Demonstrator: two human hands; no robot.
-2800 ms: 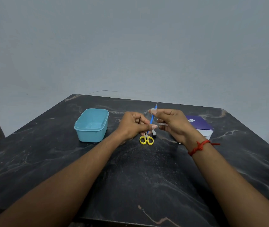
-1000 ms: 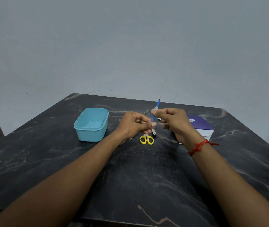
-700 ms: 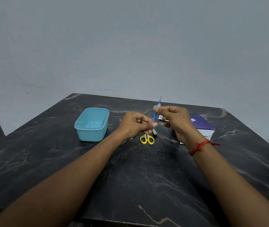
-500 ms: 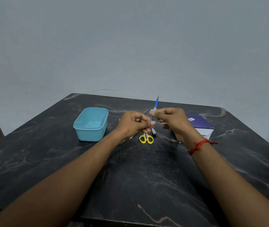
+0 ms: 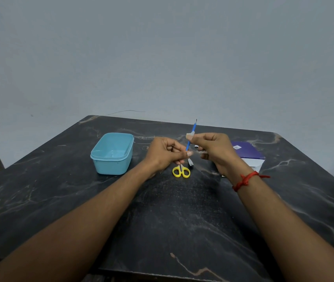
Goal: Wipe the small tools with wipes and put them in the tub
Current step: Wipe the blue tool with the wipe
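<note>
My left hand [image 5: 165, 153] pinches the lower end of a thin blue tool [image 5: 192, 130] that points up and away. My right hand [image 5: 213, 151] grips a small pale wipe [image 5: 189, 136] folded around the tool's shaft, about halfway up. The light blue tub [image 5: 112, 153] stands open to the left of my left hand; it looks empty. Yellow-handled scissors [image 5: 181, 171] lie on the table just below my hands. A small metal tool, perhaps a nail clipper [image 5: 190, 162], lies beside the scissors.
A purple and white packet [image 5: 247, 154] lies at the right, partly behind my right hand. All of this sits on a dark marble table [image 5: 162, 220] against a plain grey wall. A red thread [image 5: 245, 180] circles my right wrist.
My right hand has slid the wipe up and down along the blue tool's shaft, while my left hand kept holding the lower end. Nothing else moved.
</note>
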